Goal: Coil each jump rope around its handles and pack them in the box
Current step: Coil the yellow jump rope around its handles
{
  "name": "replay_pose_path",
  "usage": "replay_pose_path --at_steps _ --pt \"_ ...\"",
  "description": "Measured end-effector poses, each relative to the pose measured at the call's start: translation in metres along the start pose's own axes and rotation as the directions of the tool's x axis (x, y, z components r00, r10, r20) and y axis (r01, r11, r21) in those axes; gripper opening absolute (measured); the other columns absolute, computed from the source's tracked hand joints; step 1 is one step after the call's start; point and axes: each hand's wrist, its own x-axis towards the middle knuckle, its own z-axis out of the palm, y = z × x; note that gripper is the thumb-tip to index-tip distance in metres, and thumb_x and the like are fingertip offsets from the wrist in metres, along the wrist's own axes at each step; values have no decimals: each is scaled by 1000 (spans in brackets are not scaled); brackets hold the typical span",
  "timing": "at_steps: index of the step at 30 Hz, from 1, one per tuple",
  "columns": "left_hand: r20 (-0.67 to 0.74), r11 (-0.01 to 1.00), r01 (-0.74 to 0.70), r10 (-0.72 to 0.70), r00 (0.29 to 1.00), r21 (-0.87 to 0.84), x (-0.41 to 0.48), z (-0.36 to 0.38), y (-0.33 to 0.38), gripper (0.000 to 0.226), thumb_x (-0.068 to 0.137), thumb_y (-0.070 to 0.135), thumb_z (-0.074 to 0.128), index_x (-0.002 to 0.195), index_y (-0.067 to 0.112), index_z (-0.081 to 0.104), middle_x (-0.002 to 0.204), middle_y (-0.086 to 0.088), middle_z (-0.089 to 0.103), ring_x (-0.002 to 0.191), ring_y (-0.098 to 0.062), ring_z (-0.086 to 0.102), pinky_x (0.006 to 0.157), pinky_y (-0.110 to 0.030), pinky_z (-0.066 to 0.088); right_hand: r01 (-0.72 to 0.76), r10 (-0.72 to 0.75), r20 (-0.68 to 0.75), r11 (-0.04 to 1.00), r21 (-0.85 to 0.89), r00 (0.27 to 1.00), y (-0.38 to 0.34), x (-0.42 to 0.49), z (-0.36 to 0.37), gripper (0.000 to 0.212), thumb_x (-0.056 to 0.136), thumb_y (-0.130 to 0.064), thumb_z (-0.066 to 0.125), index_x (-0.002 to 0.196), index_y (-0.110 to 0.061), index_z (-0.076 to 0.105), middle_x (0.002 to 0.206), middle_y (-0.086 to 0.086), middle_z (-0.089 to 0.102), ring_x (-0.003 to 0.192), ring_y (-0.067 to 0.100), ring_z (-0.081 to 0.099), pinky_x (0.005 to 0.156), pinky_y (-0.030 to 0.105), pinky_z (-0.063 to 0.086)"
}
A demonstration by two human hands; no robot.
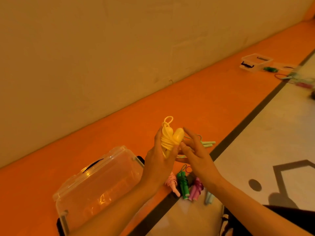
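Observation:
My left hand (159,160) grips a yellow jump rope (170,138) whose cord is wound around its two handles, with a small loop sticking up at the top. My right hand (196,150) is beside it with straight fingers, its fingertips touching the yellow handles. A clear plastic box (95,183) with its lid on stands on the orange floor at the lower left. Coiled pink (172,183), green (183,184) and purple (196,188) jump ropes lie on the floor under my forearms. A light green rope (208,143) lies loose behind my right hand.
A pale blue handle (209,198) lies next to the purple rope. A second clear box (255,63) with more ropes (271,69) around it stands far off at the upper right. A wall runs along the orange strip; a dark line borders the pale floor.

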Motion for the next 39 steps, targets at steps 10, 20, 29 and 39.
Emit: replay_pose_path --at_steps 10,20,29,39 --pt "148 996 75 -67 987 -50 -5 85 -16 52 106 39 37 156 31 24 137 11 37 106 33 37 81 4 34 -84 72 -220 995 -46 973 39 -17 -61 55 98 -24 58 148 -37 39 122 5 63 103 17 69 81 38 61" --pt "395 969 237 -190 899 -73 21 179 -85 56 94 62 39 149 50 33 150 11 43 135 -12 45 108 -50 44 -297 276 -263 954 -42 924 105 -9 -153 58 94 -12 66 139 -40 44 110 6 65 97 21 70 74 30 60" --pt "574 989 150 -118 810 -9 49 254 -137 58 96 34 42 148 53 27 155 13 38 137 3 36 115 -26 31 -443 411 -331 896 -23 849 199 6 -214 64 91 -14 70 144 -39 43 118 6 61 99 22 68 72 27 59" --pt "614 950 125 -282 737 287 88 328 -220 65 86 57 34 150 53 24 95 -5 61 97 -40 55 87 -57 46 -531 495 -385 847 13 779 295 45 -258 66 90 -16 72 145 -37 42 119 10 59 100 22 66 71 30 60"
